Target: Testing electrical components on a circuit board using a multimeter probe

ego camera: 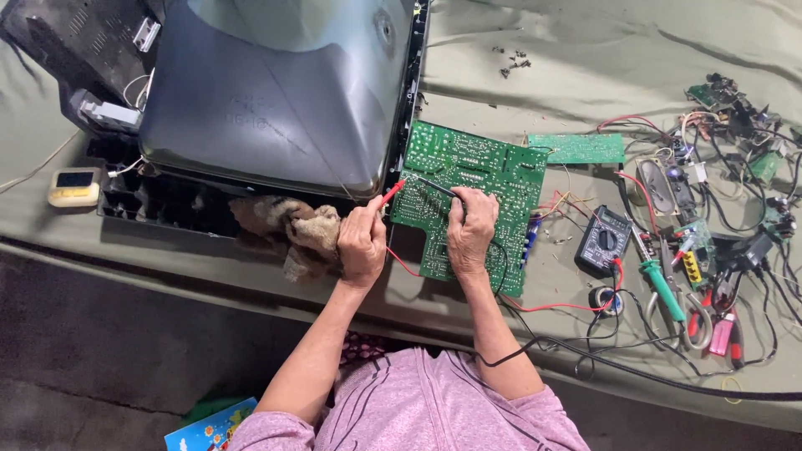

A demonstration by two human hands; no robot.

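Left hand (362, 242): fingers closed, pinching red probe (391, 194), tip at left edge of board.
Right hand (470, 227): closed on black probe (434, 187), resting on board.
Green circuit board (493, 167): flat on cloth, right of picture tube (276, 92).
Multimeter (603, 240): right of board, leads attached.
Tools (685, 292): farther right, among loose wires.

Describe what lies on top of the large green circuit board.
On the large green circuit board rest the right hand holding a black probe and the red probe tip from the left hand. The board surface beneath the right hand is hidden.
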